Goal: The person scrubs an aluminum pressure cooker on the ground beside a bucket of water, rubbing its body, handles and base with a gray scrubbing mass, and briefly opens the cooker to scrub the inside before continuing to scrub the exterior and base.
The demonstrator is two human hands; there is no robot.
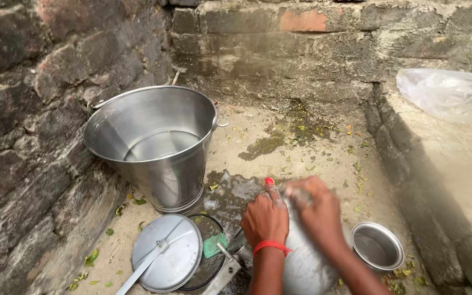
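Steel pot (307, 262) at the frame's lower middle is best scrubbed with the left hand (266, 218) pressed flat to steady it while the blurred right hand (318, 213), grip unclear, rubs its side.

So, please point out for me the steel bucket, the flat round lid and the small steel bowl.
steel bucket (184, 177): head view, on its outer side wall.
flat round lid (178, 254): head view, on its bare top beside the handle.
small steel bowl (391, 243): head view, on its right rim.
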